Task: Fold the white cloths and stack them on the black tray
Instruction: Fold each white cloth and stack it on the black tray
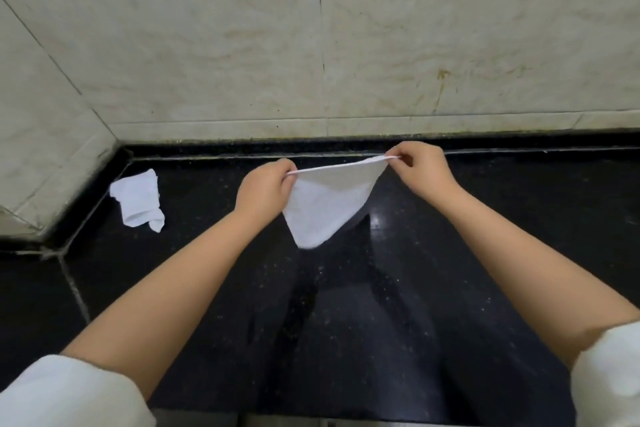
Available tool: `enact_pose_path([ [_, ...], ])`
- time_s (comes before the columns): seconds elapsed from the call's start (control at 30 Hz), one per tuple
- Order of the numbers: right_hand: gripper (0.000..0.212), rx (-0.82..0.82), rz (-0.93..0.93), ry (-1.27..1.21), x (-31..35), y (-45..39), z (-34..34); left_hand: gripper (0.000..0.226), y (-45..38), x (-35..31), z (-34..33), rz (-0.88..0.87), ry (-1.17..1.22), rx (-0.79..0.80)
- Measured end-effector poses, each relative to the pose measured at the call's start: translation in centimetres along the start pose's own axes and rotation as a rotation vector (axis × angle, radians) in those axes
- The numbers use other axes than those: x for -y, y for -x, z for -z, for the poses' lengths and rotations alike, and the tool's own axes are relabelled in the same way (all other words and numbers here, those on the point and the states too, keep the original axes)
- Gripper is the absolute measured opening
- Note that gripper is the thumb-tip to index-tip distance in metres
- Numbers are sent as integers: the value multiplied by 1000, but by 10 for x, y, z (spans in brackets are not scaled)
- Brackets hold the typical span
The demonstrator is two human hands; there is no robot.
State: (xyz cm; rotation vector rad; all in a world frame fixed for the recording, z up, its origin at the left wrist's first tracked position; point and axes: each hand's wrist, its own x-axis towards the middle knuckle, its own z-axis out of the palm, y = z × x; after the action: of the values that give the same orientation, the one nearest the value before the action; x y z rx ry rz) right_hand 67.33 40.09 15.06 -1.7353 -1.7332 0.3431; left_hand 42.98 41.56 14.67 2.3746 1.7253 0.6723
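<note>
Above the middle of the black desk (467,236), at about 12 o'clock from the body, both hands hold one white cloth (329,204) in the air. Left hand (265,189): grip clamped, thumb and fingers pinched on the cloth's left top corner. Right hand (424,166): grip likewise pinched on the right top corner, with the fingertips (403,160) curled over the hem.

The top edge runs taut between the two pinches, roughly 9 to 3 o'clock, its right end slightly farther from the body. This is the cloth's long axis now. From that edge the fabric hangs toward 6 o'clock and narrows to a blunt point; whether the point touches the desk I cannot tell.

Judgement: the cloth lies between and below the grips, equally served by both hands, so the next fold likely turns on bringing the two corners together or laying the hanging part flat on the desk.

A second white cloth (138,199) lies crumpled on the desk at about 10 o'clock, near the tiled wall (346,45), well apart from the held one; the left hand is the nearer. No black tray is in view.
</note>
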Motion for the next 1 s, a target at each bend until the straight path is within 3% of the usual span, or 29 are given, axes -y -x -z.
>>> enact_pose_path([
  [0.07,17,36,71,45,-11,16,4,18,11,2,1,-117,9,6],
  [0.13,14,261,118,136,-29,37,2,21,29,10,-10,-182,-30,172],
  [0.27,11,961,39,315,-59,94,-28,19,75,10,-48,-155,-24,748],
  [0.4,15,1359,-173,290,-72,129,-48,22,109,-1,-77,-146,-98,1233],
  [0.53,19,1541,-346,240,-80,129,-37,23,109,3,-83,18,31,1359],
  [0.6,20,1466,-368,214,-85,123,-31,22,101,6,-84,101,94,1311],
  [0.73,17,884,-353,112,-97,105,-33,20,80,16,-94,48,-58,897],
  [0.8,10,690,-327,192,-102,98,-42,23,75,19,-105,130,-85,739],
  [1.0,17,478,-356,277,-116,99,-72,23,78,16,-137,226,-129,536],
])
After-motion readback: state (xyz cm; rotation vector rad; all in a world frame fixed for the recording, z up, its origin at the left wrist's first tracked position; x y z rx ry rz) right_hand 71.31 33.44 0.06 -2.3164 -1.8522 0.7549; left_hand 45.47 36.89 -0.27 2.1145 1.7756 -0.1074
